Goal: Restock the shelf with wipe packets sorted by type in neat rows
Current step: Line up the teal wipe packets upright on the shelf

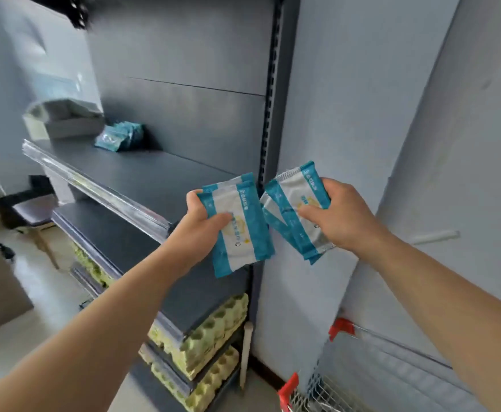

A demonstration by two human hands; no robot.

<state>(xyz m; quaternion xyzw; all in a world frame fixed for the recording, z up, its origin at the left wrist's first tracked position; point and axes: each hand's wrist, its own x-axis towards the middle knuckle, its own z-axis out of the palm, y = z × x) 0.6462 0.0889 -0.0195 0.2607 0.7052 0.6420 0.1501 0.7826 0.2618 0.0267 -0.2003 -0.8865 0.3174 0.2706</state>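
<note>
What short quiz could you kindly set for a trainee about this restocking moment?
1. True or false: the left hand holds nothing.
2. Multiple choice: the teal packets on the upper shelf lie (A) towards its far end, beside a white box; (B) at its near edge; (C) on the floor.
3. Fill in: the lower shelves are stacked with green ____ trays.

Key: 1 false, it grips blue-and-white wipe packets, as does the right hand. 2 A. 3 egg.
</note>
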